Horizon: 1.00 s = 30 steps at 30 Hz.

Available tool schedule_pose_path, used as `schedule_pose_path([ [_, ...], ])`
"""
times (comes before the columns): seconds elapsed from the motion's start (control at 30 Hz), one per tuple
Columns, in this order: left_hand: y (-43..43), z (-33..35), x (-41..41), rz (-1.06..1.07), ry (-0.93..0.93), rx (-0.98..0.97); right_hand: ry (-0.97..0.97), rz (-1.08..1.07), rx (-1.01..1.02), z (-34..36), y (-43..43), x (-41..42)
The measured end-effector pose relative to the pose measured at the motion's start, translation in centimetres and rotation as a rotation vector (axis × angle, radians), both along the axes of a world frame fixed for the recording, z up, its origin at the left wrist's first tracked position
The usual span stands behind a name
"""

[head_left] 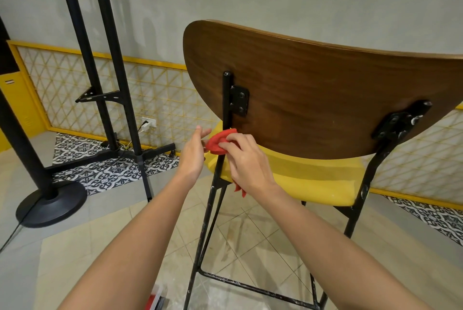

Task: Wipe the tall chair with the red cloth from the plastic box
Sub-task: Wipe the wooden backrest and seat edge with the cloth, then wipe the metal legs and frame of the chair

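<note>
The tall chair (pixel 313 99) fills the right half of the view, seen from behind: brown wooden backrest, yellow seat, black metal frame. My right hand (pixel 246 162) presses the bunched red cloth (pixel 220 142) against the left black upright of the frame, just under the backrest; a tail of cloth hangs below my wrist. My left hand (pixel 194 152) is beside the same upright on its left, fingers apart, fingertips touching the cloth's edge. A corner of the plastic box (pixel 156 298) with something red inside shows at the bottom edge.
A black stand with two tall poles (pixel 110 64) rises at left over patterned floor tiles. A round black base (pixel 51 203) with a cable sits at the far left. A wall socket (pixel 149 123) is behind, on the yellow lattice panel.
</note>
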<state>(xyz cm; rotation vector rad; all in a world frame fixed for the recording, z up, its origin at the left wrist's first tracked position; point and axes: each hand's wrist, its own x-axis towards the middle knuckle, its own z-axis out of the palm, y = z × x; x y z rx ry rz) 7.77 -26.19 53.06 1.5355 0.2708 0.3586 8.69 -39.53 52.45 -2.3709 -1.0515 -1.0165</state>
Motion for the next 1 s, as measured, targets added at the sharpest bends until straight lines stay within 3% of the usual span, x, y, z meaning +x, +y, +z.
schedule_pose_path([
  [0.3, 0.2, -0.6, -0.5, -0.007, 0.015, 0.036, 0.246, 0.060, -0.118, -1.4, -0.3, -0.2],
  [0.57, 1.1, -1.2, -2.3, 0.112, 0.045, 0.074, 0.672, 0.219, 0.436, 0.5, 1.4, -1.6],
  [0.67, 1.1, -1.9, -3.1, 0.127, 0.080, 0.098, 0.818, 0.260, 0.559, 1.0, 1.9, -2.4],
  [0.9, -0.4, -1.9, -5.0, -0.160, 0.090, -0.219, 1.183, 0.262, 0.922, 0.7, 2.5, -2.8],
  [1.0, -0.5, -1.7, -5.2, -0.153, 0.079, -0.299, 1.254, 0.181, 0.980, 0.1, 3.0, -2.5],
])
